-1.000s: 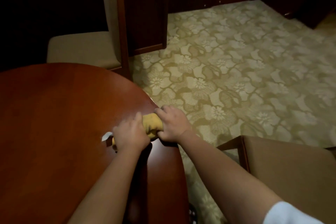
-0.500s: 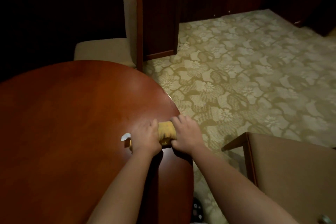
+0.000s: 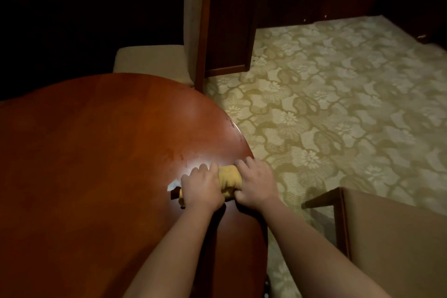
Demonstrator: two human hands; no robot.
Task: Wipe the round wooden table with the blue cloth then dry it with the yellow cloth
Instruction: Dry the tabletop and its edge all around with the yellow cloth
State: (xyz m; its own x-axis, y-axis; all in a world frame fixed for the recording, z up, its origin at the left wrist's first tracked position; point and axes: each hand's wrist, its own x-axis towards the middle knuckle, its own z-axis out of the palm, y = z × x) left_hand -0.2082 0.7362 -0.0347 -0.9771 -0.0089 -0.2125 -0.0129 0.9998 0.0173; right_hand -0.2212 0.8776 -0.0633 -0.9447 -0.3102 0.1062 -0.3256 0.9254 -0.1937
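The yellow cloth [image 3: 229, 180] is bunched into a roll and lies on the round wooden table [image 3: 96, 164] close to its right edge. My left hand [image 3: 202, 187] grips the roll's left end and my right hand [image 3: 255, 184] grips its right end, both pressing it down on the wood. A small white tag [image 3: 173, 185] sticks out left of my left hand. A pale sheen shows on the wood just beyond the hands. No blue cloth is in view.
A cream-padded wooden chair [image 3: 193, 31] stands at the table's far side. A second chair [image 3: 387, 237] is at the lower right. Patterned carpet [image 3: 338, 104] spreads to the right, and dark wooden furniture [image 3: 229, 19] lines the back.
The view has swung so the table and hands sit further right and lower in frame. Both hands keep their grip on the yellow cloth at the table's right edge.
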